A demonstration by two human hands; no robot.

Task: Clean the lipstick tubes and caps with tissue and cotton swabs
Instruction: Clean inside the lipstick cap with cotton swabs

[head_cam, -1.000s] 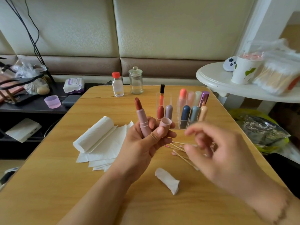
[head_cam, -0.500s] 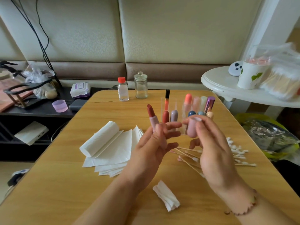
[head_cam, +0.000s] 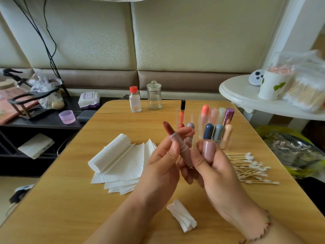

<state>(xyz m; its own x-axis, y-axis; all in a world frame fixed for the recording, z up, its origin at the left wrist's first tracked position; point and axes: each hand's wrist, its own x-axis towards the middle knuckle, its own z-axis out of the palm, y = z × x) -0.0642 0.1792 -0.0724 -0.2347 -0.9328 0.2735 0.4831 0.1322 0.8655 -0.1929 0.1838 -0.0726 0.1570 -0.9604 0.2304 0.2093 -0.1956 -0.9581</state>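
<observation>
Over the middle of the wooden table (head_cam: 73, 199), my left hand (head_cam: 163, 166) grips a pink lipstick tube (head_cam: 182, 148) with its dark red stick wound out and tilted up to the left. My right hand (head_cam: 216, 171) holds the matching pink cap (head_cam: 208, 151) beside the tube's lower end, and its thumb touches the tube. A folded tissue wad (head_cam: 182, 218) lies near the front edge. Flat tissue sheets with a rolled piece (head_cam: 119, 161) lie to the left. A heap of cotton swabs (head_cam: 249, 168) lies to the right.
A clear organiser (head_cam: 218, 127) with several capped lipsticks stands behind my hands. A small red-capped bottle (head_cam: 135, 99) and a glass jar (head_cam: 154, 95) stand at the far edge. A white side table (head_cam: 246, 97) with a paper cup and bagged swabs is at right.
My right hand took the cap from my left hand's fingers and brought it down beside the tube. My left hand now grips only the tube. The camera moved closer.
</observation>
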